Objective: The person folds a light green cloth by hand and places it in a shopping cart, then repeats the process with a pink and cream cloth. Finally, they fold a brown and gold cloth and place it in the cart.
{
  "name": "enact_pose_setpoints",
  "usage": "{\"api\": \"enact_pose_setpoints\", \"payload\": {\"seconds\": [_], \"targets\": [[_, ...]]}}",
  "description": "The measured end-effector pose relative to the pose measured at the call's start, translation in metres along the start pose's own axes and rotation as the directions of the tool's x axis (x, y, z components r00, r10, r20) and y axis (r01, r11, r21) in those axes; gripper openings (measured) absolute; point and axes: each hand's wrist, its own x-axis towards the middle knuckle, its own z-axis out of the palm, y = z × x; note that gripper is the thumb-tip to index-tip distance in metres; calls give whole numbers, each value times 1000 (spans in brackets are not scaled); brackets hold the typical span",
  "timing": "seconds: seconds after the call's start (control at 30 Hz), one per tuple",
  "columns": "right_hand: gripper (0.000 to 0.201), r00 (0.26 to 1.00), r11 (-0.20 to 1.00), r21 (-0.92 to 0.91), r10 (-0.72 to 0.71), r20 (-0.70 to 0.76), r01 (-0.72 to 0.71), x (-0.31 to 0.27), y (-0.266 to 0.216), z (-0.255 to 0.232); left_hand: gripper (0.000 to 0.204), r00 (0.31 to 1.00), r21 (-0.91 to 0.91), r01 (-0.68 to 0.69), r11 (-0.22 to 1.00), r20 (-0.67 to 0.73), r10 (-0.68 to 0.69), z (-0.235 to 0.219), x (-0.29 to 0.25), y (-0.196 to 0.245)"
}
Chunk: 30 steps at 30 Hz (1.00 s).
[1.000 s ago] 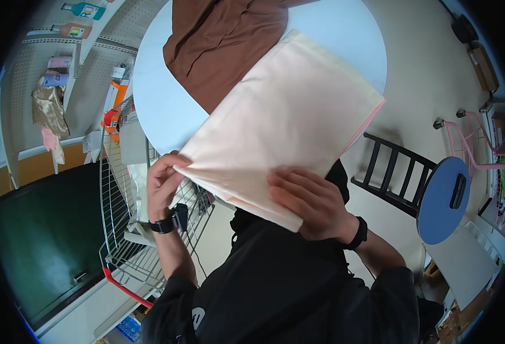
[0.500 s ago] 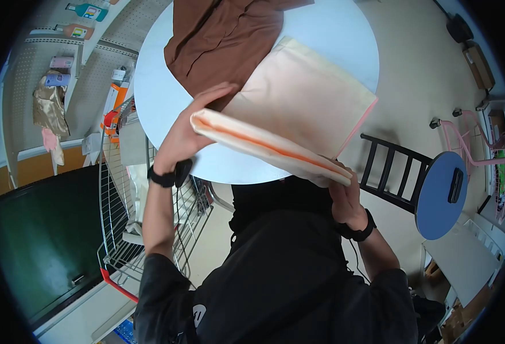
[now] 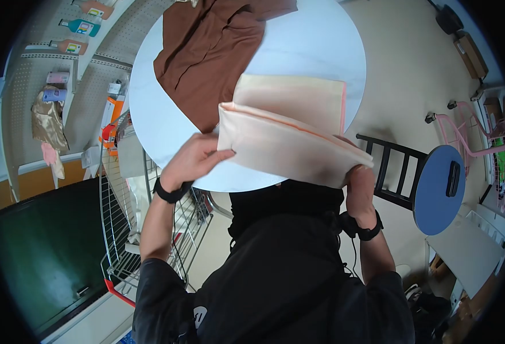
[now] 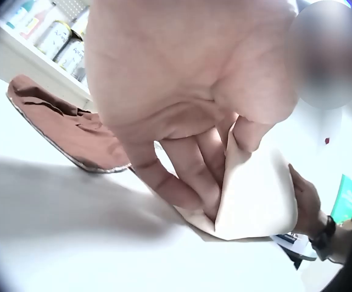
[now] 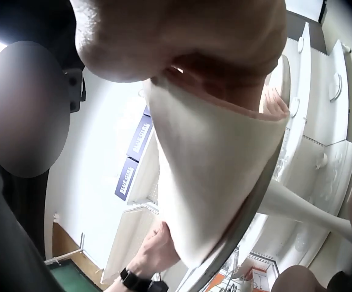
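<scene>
A pale peach cloth point(image 3: 290, 123) with an orange-pink edge lies partly on the round white table point(image 3: 315, 46), its near half lifted and folded over toward the far half. My left hand point(image 3: 198, 157) pinches the cloth's left corner point(image 4: 249, 201). My right hand point(image 3: 360, 175) grips the right corner from underneath, where the cloth point(image 5: 212, 170) hangs. A brown garment point(image 3: 206, 49) lies crumpled on the table's far left part, also visible as a brown garment point(image 4: 66, 131) beyond my left hand.
A wire basket cart point(image 3: 132, 218) stands left of me beside the table. A black slatted chair point(image 3: 393, 166) and a blue round stool point(image 3: 439, 189) with a dark device on it stand to the right. Shelves with bottles point(image 3: 86, 26) line the far left wall.
Both hands lifted the near edge of the peach cloth off my front and swung it up and forward, folding it over the half on the table.
</scene>
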Motion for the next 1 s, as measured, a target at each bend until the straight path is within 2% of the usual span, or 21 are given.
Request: {"api": "enact_pose_setpoints", "payload": {"seconds": [0.03,0.1,0.17,0.23,0.27,0.37,0.4,0.5,0.63,0.73,0.83,0.87,0.93,1.0], "targets": [[65,1000,1000,-11,-19,-8,19,7,-3,0,25,1000,6,1,1000,5,-1,7,-7,1],[62,999,997,-58,-43,-10,42,23,-13,0,23,990,-110,124,986,80,-115,16,-20,21],[55,999,987,-152,44,7,-43,33,-30,-1,20,977,-293,200,935,133,-168,31,-34,17],[47,975,940,-270,220,16,-207,41,-41,-1,20,988,-282,154,947,66,-141,38,-34,10],[38,976,935,-283,218,-20,-215,46,-35,1,20,991,-275,131,952,29,-128,40,-30,12],[35,960,908,-321,280,-7,-267,71,-29,3,23,949,-529,234,816,-59,-310,42,-13,28],[29,963,911,-319,270,-21,-262,79,-25,1,27,955,-554,159,818,-125,-270,48,-7,20],[22,981,968,-157,193,-28,-195,101,-30,6,30,916,-634,194,749,-156,-370,38,17,26],[19,988,969,-201,150,25,-142,117,-27,2,36,906,-517,194,834,-232,-355,33,29,25],[19,985,956,-236,170,-29,-172,131,-22,-5,46,830,-518,69,852,-444,-338,35,31,29],[17,998,914,-403,30,-56,-50,144,-2,-6,43,759,-200,256,946,-564,-325,33,33,18],[16,999,887,-462,-4,-43,-17,144,-1,-3,42,756,-44,324,945,-589,-286,34,35,18],[13,998,819,-572,-68,-11,49,142,-3,6,39,756,262,444,857,-623,-201,36,40,18],[12,989,735,-669,-147,0,109,141,-2,7,35,759,301,466,832,-620,-201,39,41,14]]}}
